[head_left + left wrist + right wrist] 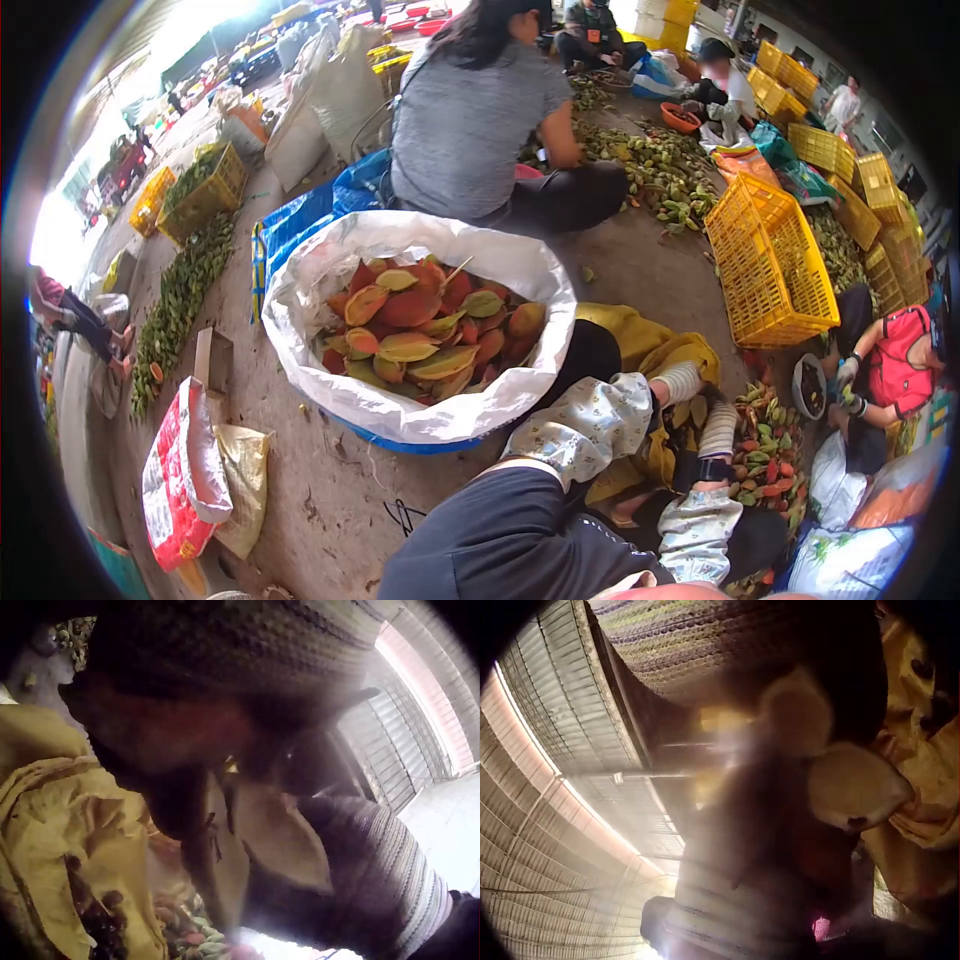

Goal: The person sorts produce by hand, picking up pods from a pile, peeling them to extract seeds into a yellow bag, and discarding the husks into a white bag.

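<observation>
My left hand (pixel 680 384), in a striped knit glove, meets my gloved right hand (pixel 718 432) over a yellow cloth (pixel 640 335) in my lap. Between them is a split pod with pale inner faces (pixel 281 840); in the left wrist view it hangs open below the left glove. In the right wrist view the pale pod halves (pixel 855 787) stick out beside my fingers. Both hands hold the pod, though shadow and blur hide most fingertips. Dark seeds (pixel 105 926) lie in folds of the yellow cloth.
A white-lined container (pixel 420 425) of red and green pods stands to my front left. Loose pods (pixel 770 460) lie to my right. A yellow crate (pixel 770 265) sits ahead right. A seated person (pixel 480 130) is in front; another in red (pixel 895 365) sits right.
</observation>
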### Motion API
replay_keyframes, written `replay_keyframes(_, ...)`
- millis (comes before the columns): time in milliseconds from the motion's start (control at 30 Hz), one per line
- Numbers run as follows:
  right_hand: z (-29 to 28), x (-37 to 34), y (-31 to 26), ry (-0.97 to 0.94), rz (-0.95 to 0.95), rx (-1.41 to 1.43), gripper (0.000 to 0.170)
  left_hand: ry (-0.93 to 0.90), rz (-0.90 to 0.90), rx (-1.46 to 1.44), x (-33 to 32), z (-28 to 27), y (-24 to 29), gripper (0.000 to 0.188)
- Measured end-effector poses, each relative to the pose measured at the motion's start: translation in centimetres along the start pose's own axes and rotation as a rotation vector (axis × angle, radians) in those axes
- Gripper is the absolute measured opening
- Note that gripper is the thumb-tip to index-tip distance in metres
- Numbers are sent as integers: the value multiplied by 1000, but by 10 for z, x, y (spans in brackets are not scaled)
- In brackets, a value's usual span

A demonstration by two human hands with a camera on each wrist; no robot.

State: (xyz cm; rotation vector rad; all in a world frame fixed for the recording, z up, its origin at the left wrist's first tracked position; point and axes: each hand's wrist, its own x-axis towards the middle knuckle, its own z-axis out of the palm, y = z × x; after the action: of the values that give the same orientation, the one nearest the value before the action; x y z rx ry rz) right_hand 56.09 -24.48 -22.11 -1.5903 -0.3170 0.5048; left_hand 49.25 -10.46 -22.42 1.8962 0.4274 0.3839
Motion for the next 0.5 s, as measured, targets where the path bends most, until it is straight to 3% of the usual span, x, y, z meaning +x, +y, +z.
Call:
replay_keyframes(167, 0, 11, 39, -73, 61, 70, 27, -178, -222, -16, -28, -33, 30, 46)
replay_keyframes(200, -1, 17, 46, -114, 79, 88, 26, -208, -243, 33, -24, -33, 29, 55)
replay_keyframes(300, -5, 38, 73, -336, 192, 195, 25, -208, -287, -41, -43, -53, 51, 61)
replay_keyframes(333, 0, 44, 80, -497, 324, 320, 27, -261, -338, -184, -38, -47, 29, 63)
replay_keyframes(433, 7, 39, 99, -622, 146, -184, 28, -317, -410, -149, -37, -40, 17, 60)
replay_keyframes(467, 2, 54, 121, -601, 451, 271, 30, -276, -284, -180, -56, -57, 59, 57)
replay_keyframes(500, 4, 42, 125, -547, 438, 371, 29, -292, -295, -60, -54, -53, 58, 55)
